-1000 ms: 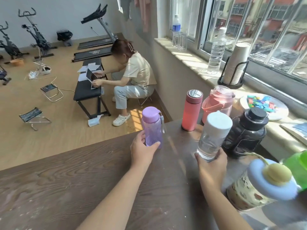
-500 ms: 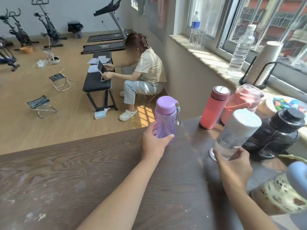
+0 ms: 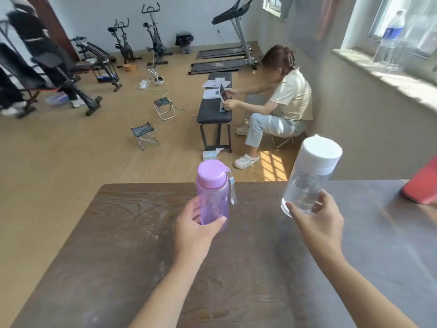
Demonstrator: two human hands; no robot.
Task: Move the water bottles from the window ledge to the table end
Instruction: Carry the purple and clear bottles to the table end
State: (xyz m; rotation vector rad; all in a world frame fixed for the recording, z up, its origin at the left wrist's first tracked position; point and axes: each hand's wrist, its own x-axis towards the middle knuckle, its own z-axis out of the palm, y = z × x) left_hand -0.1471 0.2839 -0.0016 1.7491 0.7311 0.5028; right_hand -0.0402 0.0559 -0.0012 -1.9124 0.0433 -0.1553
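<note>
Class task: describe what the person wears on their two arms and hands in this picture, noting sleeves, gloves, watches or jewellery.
Both forearms are bare, no sleeves in view. The left hand and right hand wear no gloves, and no watch, rings or bracelets show.

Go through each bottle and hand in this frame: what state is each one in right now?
purple bottle: capped, upright, held above the table.
clear bottle: white cap on, tilted, held in the air.
left hand: closed around the purple bottle's base.
right hand: closed around the clear bottle's base.
red bottle: standing on the table, mostly out of frame.
</note>
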